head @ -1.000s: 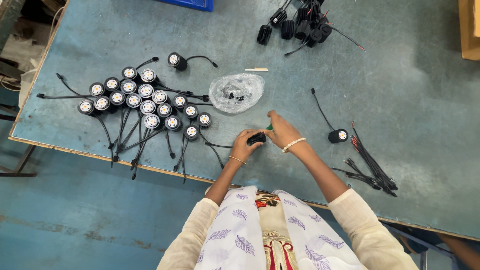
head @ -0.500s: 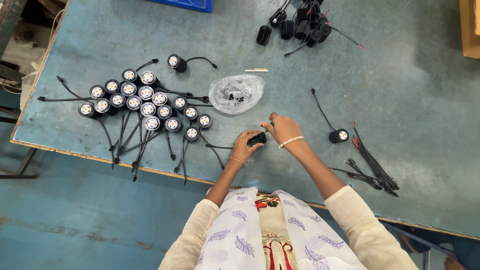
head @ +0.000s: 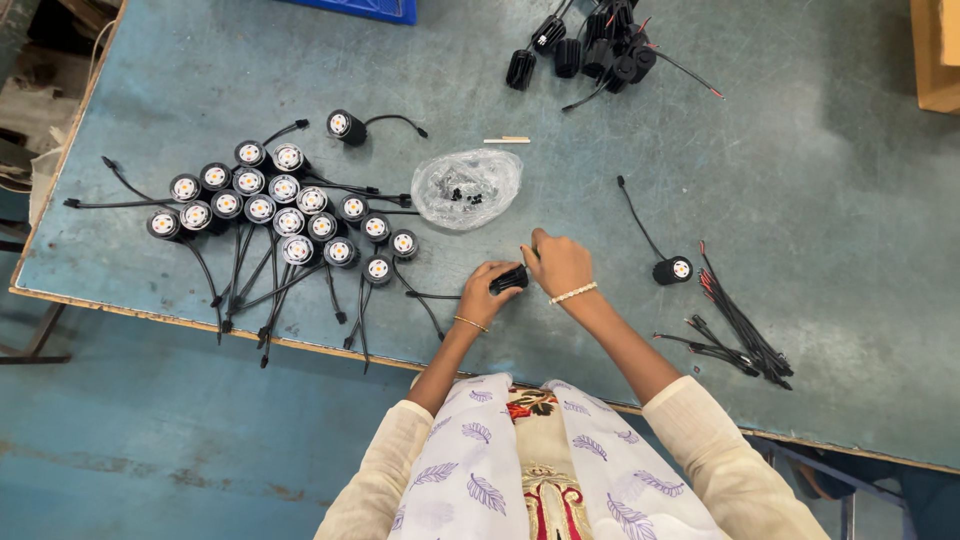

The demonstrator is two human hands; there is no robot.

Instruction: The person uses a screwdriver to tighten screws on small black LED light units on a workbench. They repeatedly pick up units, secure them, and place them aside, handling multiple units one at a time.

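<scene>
A worn, scuffed blue-grey table [head: 800, 200] carries everything. At about nine o'clock from the hands stands a tight cluster of small round lamps [head: 285, 215], black cylinders with pale faces turned up, their thin black leads trailing toward the near edge. One more of the same kind [head: 341, 124] sits apart at eleven o'clock. Just above the hands, at twelve o'clock, lies a crumpled clear plastic bag [head: 466, 187] with small dark bits inside.

The left hand [head: 486, 293] is curled closed around the left end of a short black cylindrical lamp body [head: 510, 279], held just over the table near its front edge. The body's long axis runs roughly from eight o'clock to two o'clock. The right hand [head: 560, 265] is closed over its right end, fingers bent down; whether it pinches something else I cannot tell.

At three o'clock a single lamp [head: 673, 270] stands with its lead stretched away, and beyond it lies a bundle of thin black wires [head: 735, 335]. At one o'clock, a heap of ribbed black housings [head: 590, 45]
</scene>
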